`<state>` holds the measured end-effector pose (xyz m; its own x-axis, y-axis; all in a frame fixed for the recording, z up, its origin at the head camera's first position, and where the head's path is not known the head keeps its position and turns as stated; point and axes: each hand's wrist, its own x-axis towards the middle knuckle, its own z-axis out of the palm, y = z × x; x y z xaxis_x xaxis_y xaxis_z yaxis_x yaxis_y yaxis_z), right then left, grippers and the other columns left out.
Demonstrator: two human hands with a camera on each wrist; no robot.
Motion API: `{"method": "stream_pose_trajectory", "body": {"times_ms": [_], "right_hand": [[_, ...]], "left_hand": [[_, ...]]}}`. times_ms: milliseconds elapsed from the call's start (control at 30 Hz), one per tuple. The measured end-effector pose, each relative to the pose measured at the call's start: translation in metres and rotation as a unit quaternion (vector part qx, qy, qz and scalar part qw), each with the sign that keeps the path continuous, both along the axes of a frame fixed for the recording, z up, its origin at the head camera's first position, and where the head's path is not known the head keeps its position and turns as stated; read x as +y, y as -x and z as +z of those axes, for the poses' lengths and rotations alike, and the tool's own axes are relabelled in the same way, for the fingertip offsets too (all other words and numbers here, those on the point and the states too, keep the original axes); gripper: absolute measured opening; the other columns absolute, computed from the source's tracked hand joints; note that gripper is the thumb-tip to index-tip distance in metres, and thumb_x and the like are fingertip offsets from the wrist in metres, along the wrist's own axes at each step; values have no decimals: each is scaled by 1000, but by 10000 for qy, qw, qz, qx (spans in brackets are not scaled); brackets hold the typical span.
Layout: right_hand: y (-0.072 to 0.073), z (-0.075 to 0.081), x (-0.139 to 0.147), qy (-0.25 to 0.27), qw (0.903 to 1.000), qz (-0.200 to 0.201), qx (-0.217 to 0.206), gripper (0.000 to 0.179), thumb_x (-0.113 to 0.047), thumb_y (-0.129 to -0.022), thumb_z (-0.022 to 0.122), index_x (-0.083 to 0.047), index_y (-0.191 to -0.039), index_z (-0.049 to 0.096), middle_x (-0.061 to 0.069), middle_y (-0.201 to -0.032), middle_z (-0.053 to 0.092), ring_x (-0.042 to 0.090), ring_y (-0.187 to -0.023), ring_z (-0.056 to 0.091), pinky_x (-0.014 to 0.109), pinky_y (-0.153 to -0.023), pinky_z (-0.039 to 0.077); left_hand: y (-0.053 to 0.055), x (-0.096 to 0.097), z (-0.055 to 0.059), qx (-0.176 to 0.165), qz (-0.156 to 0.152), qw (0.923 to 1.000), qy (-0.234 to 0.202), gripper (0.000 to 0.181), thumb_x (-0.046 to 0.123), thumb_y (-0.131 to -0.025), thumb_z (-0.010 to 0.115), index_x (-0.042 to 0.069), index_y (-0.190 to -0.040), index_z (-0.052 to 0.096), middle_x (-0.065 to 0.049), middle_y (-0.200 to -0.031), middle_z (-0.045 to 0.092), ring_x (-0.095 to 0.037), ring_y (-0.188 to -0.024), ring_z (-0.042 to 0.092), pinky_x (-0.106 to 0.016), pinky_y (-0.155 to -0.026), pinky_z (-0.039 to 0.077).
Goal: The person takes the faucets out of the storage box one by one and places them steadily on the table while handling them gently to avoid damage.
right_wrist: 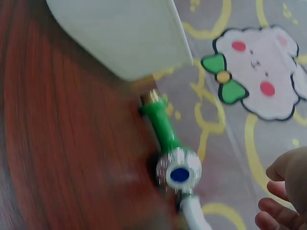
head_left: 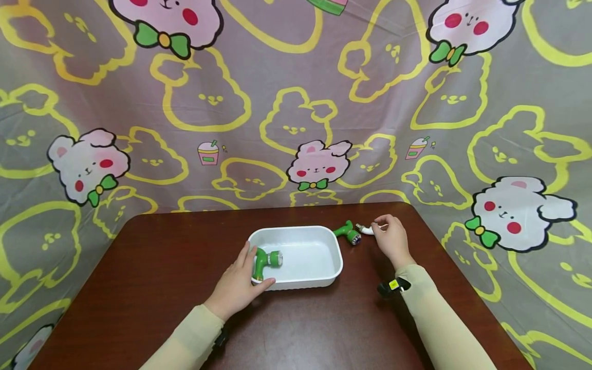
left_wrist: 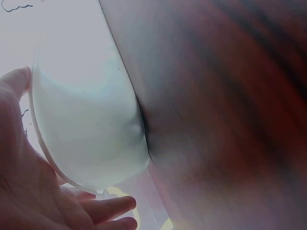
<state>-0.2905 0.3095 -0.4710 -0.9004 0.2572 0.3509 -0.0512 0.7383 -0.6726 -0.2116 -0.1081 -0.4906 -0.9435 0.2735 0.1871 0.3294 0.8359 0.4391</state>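
Note:
A white rectangular basin point(head_left: 296, 284) stands on the table, with a green tap point(head_left: 261, 264) lying inside its left end. My left hand point(head_left: 236, 288) rests against the basin's front left corner, thumb at the front rim; in the left wrist view its fingers point(left_wrist: 110, 208) extend fairly straight past the basin's end. Right of the basin lies a second green tap point(head_left: 347, 232) with a silvery, blue-centred knob. Beside it is a small white tap point(head_left: 366, 229), partly hidden by my right hand point(head_left: 392, 239). In the right wrist view, those loosely bent fingers point(right_wrist: 271, 220) show nothing between them.
The dark brown wooden table point(head_left: 139, 288) ends at a back edge close behind the basin and the taps. A patterned cloth point(head_left: 287, 118) with rabbit heads hangs behind it and along both sides. A dark band with a yellow patch point(head_left: 394, 284) is on my right wrist.

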Motion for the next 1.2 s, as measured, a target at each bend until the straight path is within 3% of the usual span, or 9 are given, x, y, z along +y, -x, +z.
{"method": "stream_pose_trajectory", "body": {"times_ms": [200, 333, 733, 1200], "right_hand": [[-6, 10, -22, -64, 9990, 348, 258, 19, -17, -98, 66, -1, -108, 67, 20, -108, 64, 38, -100, 64, 49, -88, 49], [-12, 19, -38, -34, 9975, 593, 392, 18, -16, -97, 68, -1, -107, 67, 21, -106, 65, 38, -100, 64, 51, -94, 47], [-25, 31, -78, -130, 9900, 1201, 728, 13, -12, -95, 73, -3, -103, 69, 16, -103, 64, 37, -99, 64, 46, -88, 51], [-31, 32, -103, -578, 9808, 1750, 638, 13, -13, -94, 74, -6, -103, 69, 10, -101, 64, 28, -97, 63, 43, -86, 52]], "left_hand": [[0, 0, 1, -2, 4, 10000, -15, 97, 59, -91, 70, -2, -157, 36, -27, -168, 22, -49, -132, 56, -61, -107, 46], [-1, 1, 2, 3, 0, 10000, -34, 96, 59, -91, 71, -2, -157, 36, -27, -168, 23, -50, -131, 56, -61, -107, 46], [-1, 1, 2, 11, 2, 10000, -21, 97, 58, -91, 71, -2, -158, 35, -27, -168, 22, -50, -129, 57, -61, -106, 47], [-1, 0, 1, 83, -35, 10000, 10, 97, 59, -91, 70, -3, -157, 36, -28, -167, 22, -50, -128, 58, -59, -105, 48]]}}
